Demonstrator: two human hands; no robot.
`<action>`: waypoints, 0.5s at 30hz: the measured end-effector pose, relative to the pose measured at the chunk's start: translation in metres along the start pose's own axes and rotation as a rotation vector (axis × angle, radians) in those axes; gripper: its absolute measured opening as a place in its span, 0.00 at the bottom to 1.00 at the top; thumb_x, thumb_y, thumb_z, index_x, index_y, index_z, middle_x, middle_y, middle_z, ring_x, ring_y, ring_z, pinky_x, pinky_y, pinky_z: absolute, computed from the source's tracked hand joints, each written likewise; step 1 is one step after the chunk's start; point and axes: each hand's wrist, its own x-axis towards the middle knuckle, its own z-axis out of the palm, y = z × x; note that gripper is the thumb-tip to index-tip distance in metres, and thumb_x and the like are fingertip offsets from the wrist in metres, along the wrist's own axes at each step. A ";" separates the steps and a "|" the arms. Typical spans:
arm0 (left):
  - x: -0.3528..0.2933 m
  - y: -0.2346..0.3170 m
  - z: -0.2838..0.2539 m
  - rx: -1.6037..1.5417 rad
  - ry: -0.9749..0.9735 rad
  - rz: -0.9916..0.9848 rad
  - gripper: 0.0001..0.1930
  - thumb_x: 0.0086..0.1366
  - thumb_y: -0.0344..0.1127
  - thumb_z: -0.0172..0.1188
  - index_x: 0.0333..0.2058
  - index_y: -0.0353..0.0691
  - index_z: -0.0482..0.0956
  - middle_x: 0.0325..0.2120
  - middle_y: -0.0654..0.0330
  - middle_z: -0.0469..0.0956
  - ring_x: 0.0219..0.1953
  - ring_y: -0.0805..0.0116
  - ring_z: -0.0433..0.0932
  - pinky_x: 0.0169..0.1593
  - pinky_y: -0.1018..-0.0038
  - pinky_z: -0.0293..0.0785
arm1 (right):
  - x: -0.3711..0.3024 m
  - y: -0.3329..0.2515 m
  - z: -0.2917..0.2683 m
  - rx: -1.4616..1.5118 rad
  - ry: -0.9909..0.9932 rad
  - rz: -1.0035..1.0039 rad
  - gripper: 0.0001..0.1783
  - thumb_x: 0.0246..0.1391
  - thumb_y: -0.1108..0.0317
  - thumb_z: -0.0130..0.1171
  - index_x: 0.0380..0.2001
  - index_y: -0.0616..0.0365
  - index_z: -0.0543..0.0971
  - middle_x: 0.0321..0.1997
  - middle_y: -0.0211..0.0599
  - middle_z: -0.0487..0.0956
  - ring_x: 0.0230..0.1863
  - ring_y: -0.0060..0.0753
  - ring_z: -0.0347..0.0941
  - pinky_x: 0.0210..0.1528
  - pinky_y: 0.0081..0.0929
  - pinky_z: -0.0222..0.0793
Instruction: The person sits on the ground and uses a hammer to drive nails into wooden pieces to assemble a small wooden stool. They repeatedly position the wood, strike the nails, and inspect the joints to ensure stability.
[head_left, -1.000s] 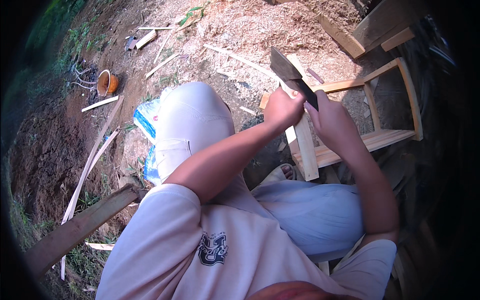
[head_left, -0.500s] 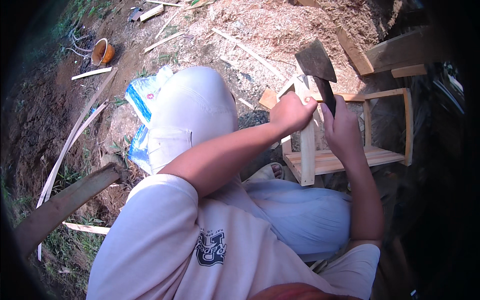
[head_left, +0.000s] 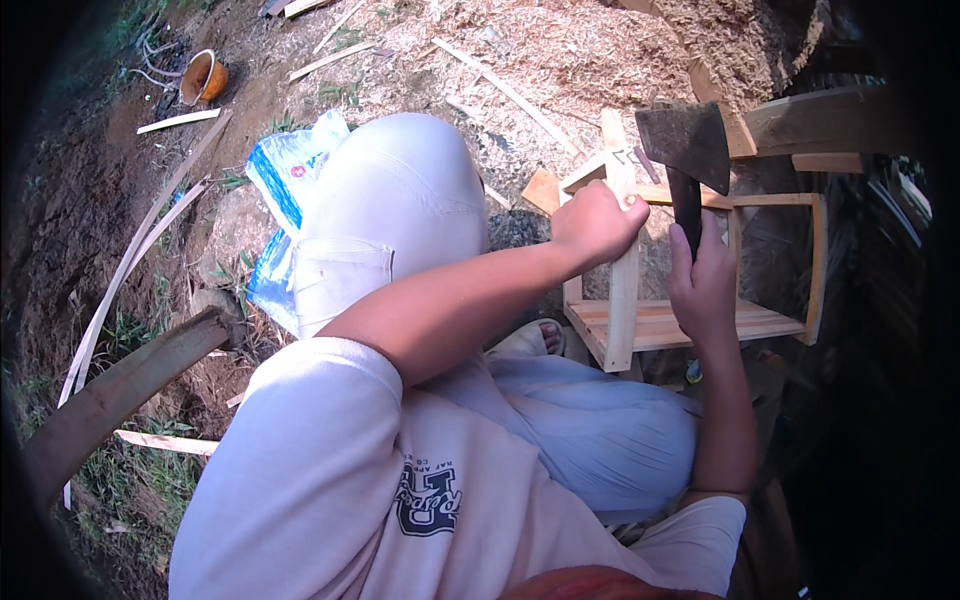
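Observation:
My left hand [head_left: 602,224] is closed around the upright post of a small pale wooden frame [head_left: 622,305], just below the post's top end. Slats form a low shelf [head_left: 690,325] between the frame's legs. In my right hand [head_left: 704,285] is a hatchet [head_left: 686,140], gripped by its dark handle with the broad metal head up. The blade stands to the right of the post, apart from it. My left fingers hide part of the post's top joint.
Wood shavings [head_left: 590,60] and loose strips [head_left: 510,95] cover the ground ahead. Thick timber [head_left: 820,120] lies at the far right. An orange bucket [head_left: 203,78] is at the far left, a blue-and-white plastic bag [head_left: 272,195] beside my knee, and a curved plank [head_left: 130,385] at left.
The hatchet has swung right and a little down, away from the post. My left hand keeps its grip, and the view has shifted slightly.

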 end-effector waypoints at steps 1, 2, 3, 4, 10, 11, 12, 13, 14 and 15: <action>-0.004 0.002 -0.003 -0.006 0.025 -0.022 0.36 0.64 0.58 0.60 0.52 0.24 0.76 0.42 0.36 0.85 0.48 0.40 0.85 0.54 0.53 0.79 | 0.003 0.004 0.001 0.047 0.038 -0.046 0.17 0.73 0.61 0.57 0.51 0.66 0.77 0.32 0.54 0.83 0.34 0.55 0.84 0.37 0.46 0.75; -0.009 0.007 -0.006 -0.005 0.048 -0.034 0.38 0.64 0.58 0.62 0.55 0.23 0.72 0.45 0.35 0.83 0.51 0.40 0.84 0.56 0.53 0.78 | 0.005 0.006 0.001 0.085 0.029 -0.019 0.17 0.72 0.60 0.58 0.50 0.66 0.77 0.31 0.52 0.83 0.32 0.51 0.83 0.36 0.44 0.74; -0.011 0.011 -0.008 -0.003 0.070 -0.047 0.41 0.64 0.57 0.63 0.59 0.22 0.67 0.48 0.33 0.82 0.54 0.40 0.82 0.58 0.54 0.77 | 0.006 0.008 0.001 0.123 0.020 0.008 0.17 0.72 0.60 0.59 0.49 0.66 0.78 0.30 0.50 0.83 0.31 0.46 0.82 0.35 0.42 0.73; -0.009 0.007 -0.003 0.039 0.167 0.059 0.42 0.63 0.55 0.64 0.61 0.23 0.63 0.52 0.33 0.78 0.58 0.39 0.79 0.60 0.55 0.75 | 0.007 0.010 0.002 0.163 0.011 0.035 0.17 0.71 0.59 0.61 0.48 0.65 0.79 0.30 0.48 0.83 0.29 0.42 0.81 0.34 0.40 0.73; 0.020 -0.021 0.015 -0.241 0.240 0.560 0.42 0.63 0.41 0.68 0.65 0.26 0.54 0.61 0.35 0.63 0.68 0.38 0.62 0.72 0.52 0.59 | 0.013 0.047 0.013 0.251 -0.062 0.218 0.18 0.68 0.57 0.65 0.44 0.65 0.80 0.25 0.37 0.78 0.27 0.25 0.76 0.32 0.32 0.70; 0.021 -0.022 0.016 -0.168 0.288 0.584 0.41 0.64 0.37 0.67 0.68 0.31 0.52 0.59 0.36 0.65 0.66 0.40 0.64 0.73 0.54 0.60 | 0.014 0.050 0.015 0.279 -0.057 0.236 0.18 0.67 0.57 0.67 0.44 0.64 0.80 0.25 0.33 0.77 0.25 0.24 0.74 0.29 0.31 0.70; 0.024 -0.023 0.017 -0.144 0.284 0.574 0.41 0.64 0.37 0.67 0.68 0.31 0.52 0.59 0.35 0.65 0.66 0.40 0.64 0.72 0.54 0.60 | 0.014 0.051 0.013 0.328 -0.082 0.277 0.19 0.67 0.56 0.67 0.44 0.63 0.80 0.25 0.32 0.76 0.24 0.23 0.74 0.27 0.30 0.70; 0.027 -0.023 0.017 -0.121 0.280 0.564 0.41 0.64 0.37 0.67 0.68 0.31 0.52 0.59 0.35 0.65 0.66 0.40 0.64 0.72 0.54 0.60 | 0.014 0.049 0.010 0.378 -0.105 0.317 0.19 0.66 0.56 0.68 0.44 0.63 0.80 0.24 0.30 0.76 0.22 0.22 0.73 0.25 0.29 0.69; 0.028 -0.022 0.016 -0.097 0.276 0.554 0.41 0.64 0.37 0.67 0.68 0.31 0.52 0.59 0.35 0.65 0.66 0.40 0.64 0.72 0.54 0.60 | 0.014 0.046 0.009 0.430 -0.130 0.357 0.19 0.66 0.55 0.69 0.44 0.62 0.80 0.24 0.29 0.76 0.21 0.21 0.73 0.23 0.28 0.69; 0.028 -0.021 0.016 -0.098 0.270 0.561 0.41 0.64 0.36 0.67 0.68 0.31 0.52 0.59 0.34 0.65 0.66 0.40 0.65 0.72 0.54 0.61 | 0.014 0.047 0.008 0.445 -0.116 0.325 0.21 0.63 0.54 0.71 0.43 0.62 0.79 0.24 0.26 0.75 0.19 0.19 0.71 0.19 0.26 0.68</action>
